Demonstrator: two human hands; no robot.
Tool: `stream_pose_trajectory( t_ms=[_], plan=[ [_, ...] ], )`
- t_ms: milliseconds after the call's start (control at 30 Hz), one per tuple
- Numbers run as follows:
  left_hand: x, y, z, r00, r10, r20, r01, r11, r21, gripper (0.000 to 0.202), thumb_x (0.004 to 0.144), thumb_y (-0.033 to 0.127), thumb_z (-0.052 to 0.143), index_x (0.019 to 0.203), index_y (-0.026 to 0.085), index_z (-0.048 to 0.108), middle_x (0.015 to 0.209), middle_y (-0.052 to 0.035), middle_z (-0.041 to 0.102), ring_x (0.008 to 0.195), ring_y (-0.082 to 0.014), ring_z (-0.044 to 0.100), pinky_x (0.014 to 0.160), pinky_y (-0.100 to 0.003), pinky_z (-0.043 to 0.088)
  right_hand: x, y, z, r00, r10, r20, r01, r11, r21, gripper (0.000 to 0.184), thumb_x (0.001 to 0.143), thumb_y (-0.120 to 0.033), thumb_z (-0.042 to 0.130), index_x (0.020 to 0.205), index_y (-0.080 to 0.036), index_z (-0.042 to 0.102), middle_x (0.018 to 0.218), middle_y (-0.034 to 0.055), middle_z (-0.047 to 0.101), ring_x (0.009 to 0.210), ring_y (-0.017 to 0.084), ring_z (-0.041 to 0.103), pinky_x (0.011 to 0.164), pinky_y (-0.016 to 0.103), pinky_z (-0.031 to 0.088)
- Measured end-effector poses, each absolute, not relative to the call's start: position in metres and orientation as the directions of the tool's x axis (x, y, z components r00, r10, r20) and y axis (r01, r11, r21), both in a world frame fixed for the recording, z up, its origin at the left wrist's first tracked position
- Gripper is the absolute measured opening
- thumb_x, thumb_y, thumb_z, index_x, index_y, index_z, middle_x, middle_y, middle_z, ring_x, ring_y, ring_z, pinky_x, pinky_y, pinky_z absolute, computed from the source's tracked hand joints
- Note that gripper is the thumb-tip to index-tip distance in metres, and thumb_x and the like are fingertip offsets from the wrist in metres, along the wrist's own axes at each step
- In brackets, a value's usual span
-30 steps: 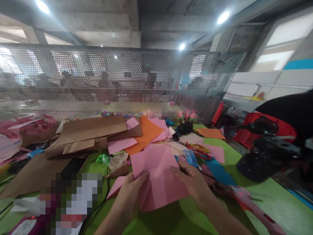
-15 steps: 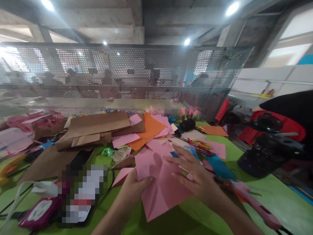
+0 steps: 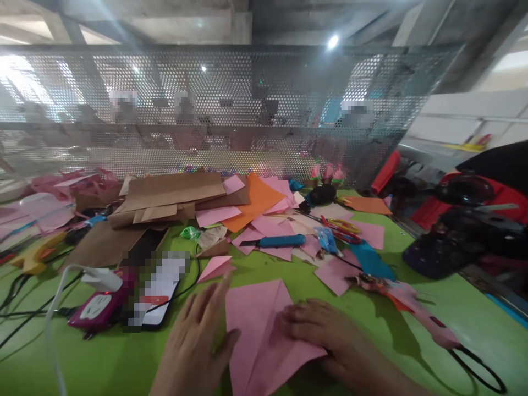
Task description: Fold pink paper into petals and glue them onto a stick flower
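A creased pink sheet of paper [image 3: 258, 330] lies at the front of the green table, with fold lines running down from its top. At its left edge is my left hand [image 3: 198, 335], fingers stretched out flat and thumb at the paper's side. My right hand [image 3: 322, 335] has its fingers bent over the right part of the sheet, and a corner of the paper covers the lower part of this hand. Just above the sheet, a small folded pink piece [image 3: 215, 268] rests to the left.
Behind the sheet lie a blue utility knife [image 3: 282, 241], red-handled scissors [image 3: 340, 234] and several paper pieces. A pink glue gun [image 3: 412, 308] is at right. The phone [image 3: 163, 291] and purple power strip [image 3: 97, 308] are at left. Brown paper [image 3: 173, 192] is stacked behind.
The pink sheet has come down towards me onto the table, uncovering the utility knife. My left hand has let go and its fingers have straightened. My right hand has lowered onto the sheet.
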State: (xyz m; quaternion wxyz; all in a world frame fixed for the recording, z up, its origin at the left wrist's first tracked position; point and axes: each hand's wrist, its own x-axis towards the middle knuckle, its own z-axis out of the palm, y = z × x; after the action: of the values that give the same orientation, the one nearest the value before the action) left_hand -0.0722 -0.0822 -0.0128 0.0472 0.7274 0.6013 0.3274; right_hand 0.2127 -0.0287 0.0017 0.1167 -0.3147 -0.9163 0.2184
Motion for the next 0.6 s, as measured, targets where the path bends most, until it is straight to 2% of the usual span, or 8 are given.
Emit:
stream_pose_trajectory(
  t_ms=[67, 133, 233, 333, 433, 533, 600],
  plan=[
    [-0.078, -0.086, -0.014, 0.345, 0.809, 0.477, 0.788, -0.525, 0.321, 0.062, 0.086, 0.029, 0.06, 0.145, 0.033, 0.039, 0.136, -0.0035, 0.061, 0.12, -0.0247, 0.058, 0.096, -0.039, 0.051, 0.212, -0.028, 0.004, -0.781, 0.622, 0.062, 0.521, 0.703, -0.484, 0.054, 0.077, -0.008, 0.058, 0.126, -0.031, 0.065, 0.135, 0.0045, 0.063, 0.123, 0.024, 0.058, 0.109, 0.042, 0.037],
    [-0.082, -0.086, -0.022, 0.545, 0.722, 0.426, 0.674, -0.679, 0.29, 0.049, 0.087, 0.04, 0.059, 0.136, 0.035, 0.05, 0.13, 0.0017, 0.066, 0.117, -0.0222, 0.061, 0.097, -0.036, 0.05, 0.211, -0.027, 0.008, -0.776, 0.629, 0.043, 0.527, 0.686, -0.501, 0.049, 0.08, -0.009, 0.058, 0.124, -0.03, 0.066, 0.134, 0.0054, 0.064, 0.123, 0.024, 0.058, 0.108, 0.041, 0.038],
    [-0.085, -0.087, -0.039, 0.596, 0.722, 0.35, 0.641, -0.691, 0.335, 0.036, 0.091, 0.046, 0.053, 0.125, 0.037, 0.059, 0.125, 0.0042, 0.069, 0.116, -0.021, 0.063, 0.1, -0.036, 0.047, 0.207, -0.026, 0.014, -0.746, 0.665, 0.037, 0.545, 0.64, -0.542, 0.035, 0.086, -0.013, 0.059, 0.117, -0.027, 0.069, 0.128, 0.0064, 0.068, 0.12, 0.024, 0.06, 0.107, 0.041, 0.038],
    [-0.082, -0.091, -0.05, 0.544, 0.763, 0.349, 0.656, -0.646, 0.391, 0.037, 0.089, 0.046, 0.057, 0.125, 0.038, 0.06, 0.124, 0.003, 0.07, 0.115, -0.0209, 0.064, 0.102, -0.036, 0.046, 0.2, -0.023, 0.018, -0.709, 0.703, 0.052, 0.543, 0.591, -0.596, 0.022, 0.09, -0.02, 0.06, 0.108, -0.026, 0.072, 0.118, 0.0061, 0.073, 0.112, 0.025, 0.063, 0.102, 0.041, 0.042],
    [-0.072, -0.095, -0.049, 0.379, 0.851, 0.363, 0.675, -0.523, 0.52, 0.028, 0.085, 0.041, 0.063, 0.111, 0.034, 0.067, 0.113, 0.0008, 0.075, 0.106, -0.0226, 0.068, 0.1, -0.039, 0.046, 0.192, -0.018, 0.021, -0.668, 0.743, 0.041, 0.553, 0.532, -0.641, 0.019, 0.095, -0.028, 0.056, 0.098, -0.026, 0.074, 0.101, 0.0043, 0.075, 0.098, 0.023, 0.066, 0.087, 0.036, 0.049],
    [-0.061, -0.094, -0.044, 0.029, 0.946, 0.322, 0.691, -0.252, 0.677, 0.016, 0.089, 0.034, 0.056, 0.097, 0.028, 0.068, 0.087, -0.0014, 0.077, 0.082, -0.0216, 0.071, 0.083, -0.035, 0.052, 0.185, -0.011, 0.021, -0.612, 0.791, 0.014, 0.586, 0.465, -0.664, 0.024, 0.097, -0.036, 0.052, 0.103, -0.027, 0.074, 0.097, 0.0041, 0.074, 0.091, 0.022, 0.066, 0.08, 0.034, 0.05],
    [-0.055, -0.091, -0.04, -0.136, 0.959, 0.248, 0.664, -0.097, 0.742, 0.02, 0.088, 0.038, 0.057, 0.101, 0.027, 0.066, 0.07, -0.0007, 0.073, 0.073, -0.0227, 0.068, 0.07, -0.032, 0.051, 0.182, -0.008, 0.021, -0.582, 0.813, 0.003, 0.609, 0.439, -0.66, 0.028, 0.098, -0.039, 0.05, 0.111, -0.028, 0.072, 0.097, 0.0048, 0.073, 0.091, 0.023, 0.066, 0.079, 0.035, 0.05]
  ],
)
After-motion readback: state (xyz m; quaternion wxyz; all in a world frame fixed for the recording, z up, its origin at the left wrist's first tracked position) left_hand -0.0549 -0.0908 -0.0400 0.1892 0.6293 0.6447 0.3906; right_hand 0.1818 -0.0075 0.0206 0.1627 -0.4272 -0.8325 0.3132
